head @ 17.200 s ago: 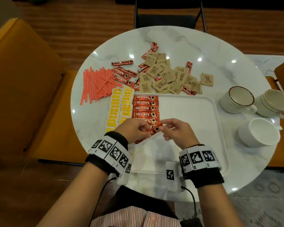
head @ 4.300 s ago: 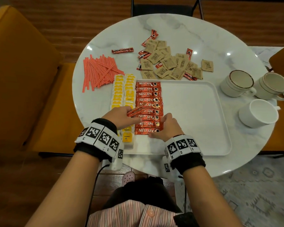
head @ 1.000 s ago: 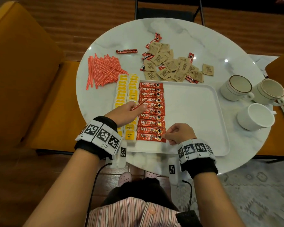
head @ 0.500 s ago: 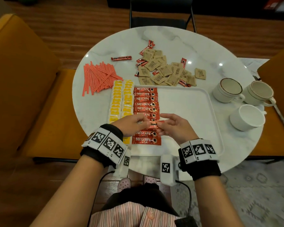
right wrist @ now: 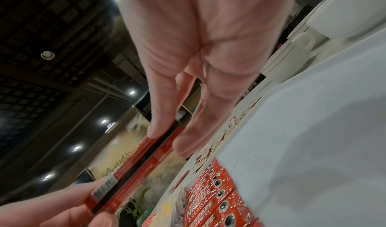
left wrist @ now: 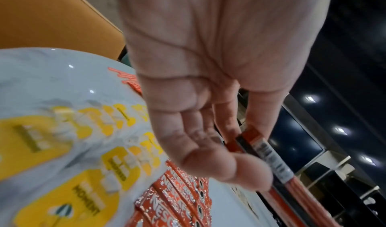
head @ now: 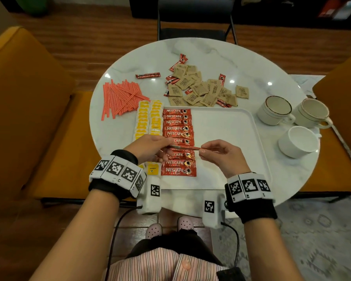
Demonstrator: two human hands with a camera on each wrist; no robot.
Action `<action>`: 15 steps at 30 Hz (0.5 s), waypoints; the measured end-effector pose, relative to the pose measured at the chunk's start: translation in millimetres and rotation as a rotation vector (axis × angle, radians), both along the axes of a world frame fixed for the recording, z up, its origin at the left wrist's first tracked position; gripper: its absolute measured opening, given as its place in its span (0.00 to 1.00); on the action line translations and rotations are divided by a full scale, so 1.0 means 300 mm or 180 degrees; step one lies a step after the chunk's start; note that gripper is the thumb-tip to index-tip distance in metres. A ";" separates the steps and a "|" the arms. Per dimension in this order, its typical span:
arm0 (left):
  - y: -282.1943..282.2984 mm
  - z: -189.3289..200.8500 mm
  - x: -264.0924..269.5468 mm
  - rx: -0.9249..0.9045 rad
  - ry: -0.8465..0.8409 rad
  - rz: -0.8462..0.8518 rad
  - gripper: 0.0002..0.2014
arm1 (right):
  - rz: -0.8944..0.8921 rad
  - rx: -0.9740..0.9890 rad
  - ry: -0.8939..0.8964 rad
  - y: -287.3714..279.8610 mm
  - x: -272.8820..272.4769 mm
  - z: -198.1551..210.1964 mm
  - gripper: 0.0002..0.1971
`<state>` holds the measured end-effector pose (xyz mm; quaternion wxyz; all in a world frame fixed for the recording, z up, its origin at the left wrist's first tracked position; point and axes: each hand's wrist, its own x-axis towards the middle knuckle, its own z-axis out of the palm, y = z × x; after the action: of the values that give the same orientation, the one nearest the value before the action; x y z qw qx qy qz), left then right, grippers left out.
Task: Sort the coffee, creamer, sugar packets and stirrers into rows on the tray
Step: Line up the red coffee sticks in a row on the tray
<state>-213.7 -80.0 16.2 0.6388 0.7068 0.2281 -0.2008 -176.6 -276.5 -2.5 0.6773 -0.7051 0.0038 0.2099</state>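
At frame centre, the left hand (head: 150,148) and right hand (head: 221,154) pinch opposite ends of red coffee sticks (head: 183,147), edge-on above the tray's (head: 231,126) coffee row (head: 178,141); the tray's right half lies bare.

1. A round white marble table (head: 241,63) carries everything; small light reflections dot its top.
2. Three cups stand on the table's right part: two cream cups with brown rims (head: 276,110) (head: 312,114) side by side, and a plain white cup (head: 298,141) nearer the person.
3. A mustard-yellow chair (head: 24,110) stands left of the table; another yellow seat (head: 340,94) shows at the right edge.
4. A dark metal-framed chair (head: 195,21) stands at the far side.
5. The floor (head: 93,43) is brown wood, with a patterned grey rug (head: 316,240) at lower right.
6. A striped pink shirt (head: 162,264) and pale perforated shoes (head: 170,227) show at the bottom.
7. The wrist views show dark ceiling with round lights (right wrist: 77,148).
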 end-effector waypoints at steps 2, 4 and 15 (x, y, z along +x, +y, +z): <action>0.008 -0.001 -0.011 -0.0016 -0.0104 -0.0035 0.07 | 0.0028 -0.0157 -0.0026 -0.001 -0.007 0.001 0.10; 0.013 -0.011 -0.020 0.0026 -0.0152 -0.0015 0.07 | 0.0045 -0.0198 0.0029 -0.002 -0.012 -0.002 0.09; 0.000 -0.032 -0.029 0.1206 -0.0285 -0.0628 0.09 | 0.0187 -0.0661 0.0141 -0.022 -0.014 -0.044 0.09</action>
<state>-222.3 -79.9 6.8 0.4813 0.8413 0.1629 -0.1843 -180.9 -283.2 -15.8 0.5939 -0.7665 0.0198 0.2437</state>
